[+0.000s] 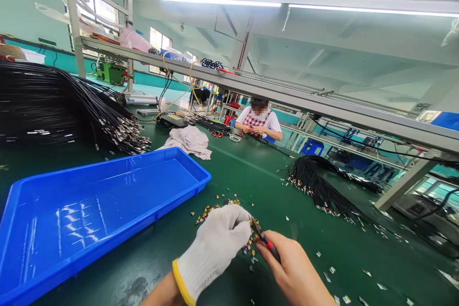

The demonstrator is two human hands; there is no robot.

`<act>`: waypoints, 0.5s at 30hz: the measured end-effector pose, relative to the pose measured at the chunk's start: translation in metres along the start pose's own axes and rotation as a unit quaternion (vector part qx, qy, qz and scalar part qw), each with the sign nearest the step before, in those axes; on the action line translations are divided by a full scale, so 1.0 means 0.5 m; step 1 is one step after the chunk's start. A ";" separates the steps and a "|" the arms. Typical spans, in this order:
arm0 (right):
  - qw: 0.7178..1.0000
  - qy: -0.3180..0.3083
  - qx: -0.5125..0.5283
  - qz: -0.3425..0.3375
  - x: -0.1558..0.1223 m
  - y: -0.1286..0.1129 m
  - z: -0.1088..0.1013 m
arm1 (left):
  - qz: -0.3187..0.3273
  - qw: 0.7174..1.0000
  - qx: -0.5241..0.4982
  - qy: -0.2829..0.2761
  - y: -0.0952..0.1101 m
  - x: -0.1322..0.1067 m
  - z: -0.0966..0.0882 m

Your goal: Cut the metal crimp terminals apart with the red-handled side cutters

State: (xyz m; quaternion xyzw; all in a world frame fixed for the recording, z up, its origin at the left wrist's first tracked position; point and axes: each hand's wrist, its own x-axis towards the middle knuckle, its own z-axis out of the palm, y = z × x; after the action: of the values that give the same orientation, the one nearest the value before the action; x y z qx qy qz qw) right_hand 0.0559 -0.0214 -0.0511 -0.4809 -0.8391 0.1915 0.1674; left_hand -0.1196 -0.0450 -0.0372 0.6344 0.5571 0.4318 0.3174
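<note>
My left hand point(217, 244), in a white knit glove with a yellow cuff, is closed in a pinch just above the green bench. What it pinches is too small to name. My bare right hand point(292, 265) grips a small tool with a red and black handle point(266, 240), its tip touching the gloved fingertips. Under both hands lies a heap of small brass-coloured metal pieces point(215, 210).
A blue plastic tray point(39, 272) lies to the left. Bundles of black cables lie at the far left point(64, 110) and at the right point(322, 186). A grey cloth point(190, 141) lies behind the tray. Another person point(258, 122) works at the bench's far end.
</note>
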 end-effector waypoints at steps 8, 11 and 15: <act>1.000 0.005 -0.001 -0.007 0.000 -0.001 0.000 | 0.000 1.000 -0.017 0.004 -0.005 0.002 0.003; 1.000 0.000 -0.003 -0.006 0.000 -0.001 0.001 | -0.001 1.000 -0.008 0.004 -0.005 0.003 0.003; 1.000 0.005 -0.021 -0.004 -0.001 0.001 0.003 | -0.006 1.000 0.003 0.006 0.000 0.002 0.002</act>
State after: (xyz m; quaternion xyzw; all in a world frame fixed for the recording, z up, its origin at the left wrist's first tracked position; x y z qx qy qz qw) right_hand 0.0559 -0.0216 -0.0526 -0.4820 -0.8438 0.1713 0.1622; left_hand -0.1185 -0.0439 -0.0372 0.6289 0.5643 0.4323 0.3148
